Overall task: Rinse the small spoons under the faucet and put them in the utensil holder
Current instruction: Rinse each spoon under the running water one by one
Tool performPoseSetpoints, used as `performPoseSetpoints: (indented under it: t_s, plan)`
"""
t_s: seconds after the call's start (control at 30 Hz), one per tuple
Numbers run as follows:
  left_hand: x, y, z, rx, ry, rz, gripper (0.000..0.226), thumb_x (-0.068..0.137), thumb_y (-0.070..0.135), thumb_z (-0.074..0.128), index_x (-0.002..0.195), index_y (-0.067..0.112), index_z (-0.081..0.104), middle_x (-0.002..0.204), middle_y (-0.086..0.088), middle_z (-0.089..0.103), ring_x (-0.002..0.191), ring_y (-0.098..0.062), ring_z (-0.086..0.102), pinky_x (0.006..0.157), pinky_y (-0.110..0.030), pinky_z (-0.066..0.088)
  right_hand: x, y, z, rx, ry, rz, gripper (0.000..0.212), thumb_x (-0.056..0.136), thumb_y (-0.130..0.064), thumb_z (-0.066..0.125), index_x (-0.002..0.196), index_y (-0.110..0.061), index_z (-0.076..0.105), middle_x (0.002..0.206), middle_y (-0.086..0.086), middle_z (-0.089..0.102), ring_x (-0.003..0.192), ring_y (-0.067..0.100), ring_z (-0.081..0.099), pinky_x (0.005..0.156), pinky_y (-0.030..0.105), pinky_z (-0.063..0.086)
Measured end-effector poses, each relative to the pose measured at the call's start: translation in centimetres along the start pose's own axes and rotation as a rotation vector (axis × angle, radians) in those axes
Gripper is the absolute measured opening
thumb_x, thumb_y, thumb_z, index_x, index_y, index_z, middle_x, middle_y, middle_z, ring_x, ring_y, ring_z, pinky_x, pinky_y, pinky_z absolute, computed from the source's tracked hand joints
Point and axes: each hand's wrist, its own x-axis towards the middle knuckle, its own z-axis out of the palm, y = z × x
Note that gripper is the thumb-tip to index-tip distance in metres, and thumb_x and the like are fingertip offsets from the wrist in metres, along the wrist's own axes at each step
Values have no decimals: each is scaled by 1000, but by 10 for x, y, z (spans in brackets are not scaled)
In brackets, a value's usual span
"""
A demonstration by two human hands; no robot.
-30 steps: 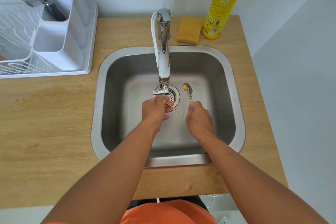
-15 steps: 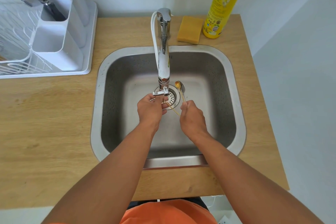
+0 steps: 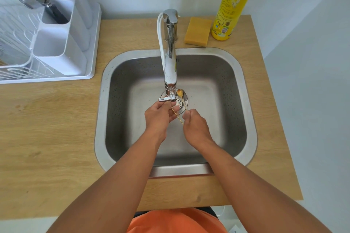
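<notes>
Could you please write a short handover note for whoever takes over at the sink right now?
Left hand: grips one small gold spoon by its bowl end, handle pointing toward the right hand, just below the faucet outlet.
Right hand: grip on the handle of a second small spoon, bowl up over the drain, beside the outlet.
I cannot tell whether water is running.
Done: both spoons are in hand at the faucet.
Left: finish the rinse, then carry both to the white utensil holder on the rack at the left of the counter; no small spoon is seen there yet.
</notes>
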Motion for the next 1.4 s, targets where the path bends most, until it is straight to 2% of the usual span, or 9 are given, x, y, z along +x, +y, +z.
performPoseSetpoints:
  t_s: [0.23,0.4,0.57,0.73,0.87,1.0,1.2,1.3,1.4]
  plan:
    - [-2,0,-2,171,13,69,11,101,24,68,100,19,77,91,10,83,79,-6,75,74,-34,63,3,-13,9,182,-106,-27,32,110,-37,33,100,-19,58,90,6,70,79,23,67,69,40,53]
    - [-7,3,-3,105,1,33,5,97,18,75,102,16,75,92,-2,82,81,-10,78,62,-26,63,8,-30,12,165,-69,-57,33,111,-36,34,91,-24,56,93,-2,69,86,16,66,71,35,51]
    - [-7,10,-8,99,-9,5,15,99,17,71,113,18,76,101,-1,82,86,-10,78,71,-29,63,13,-38,15,176,-71,-78,36,111,-36,34,107,-14,63,101,1,72,91,19,69,82,40,57]
    - [-9,12,-10,101,-37,-10,20,103,23,61,110,22,79,98,3,83,87,-10,76,68,-29,59,15,-46,17,212,-82,-113,34,110,-35,34,107,-19,63,92,-7,69,85,11,67,74,34,55]
    - [-6,12,-11,73,-21,-10,16,99,22,69,112,20,78,100,0,83,91,-14,78,70,-31,61,14,-43,14,218,-78,-125,33,110,-37,34,106,-21,63,91,-8,69,84,10,66,70,32,53]
    - [-1,18,-11,56,5,9,17,96,14,72,108,24,77,94,3,84,82,-9,78,78,-34,62,11,-29,10,231,-74,-118,33,110,-38,35,93,-24,60,75,-8,65,63,3,58,58,26,43]
    - [-3,17,-3,-17,-34,-73,18,106,21,57,111,21,75,90,7,82,73,-8,72,69,-31,59,4,-11,3,350,-104,-41,31,109,-36,39,92,-20,59,76,-2,66,66,16,56,66,39,49]
    - [-9,14,2,-79,-95,-145,23,108,32,54,103,23,74,88,6,80,71,-11,70,71,-33,58,2,-4,1,204,-31,-76,30,111,-37,38,94,-20,56,83,-1,67,72,17,60,61,33,45]
    - [-13,6,1,26,-122,-117,16,102,33,63,104,24,76,97,7,82,77,-10,73,72,-33,59,1,0,0,-52,64,-119,26,111,-38,36,99,-20,50,85,1,64,76,24,61,60,35,39]
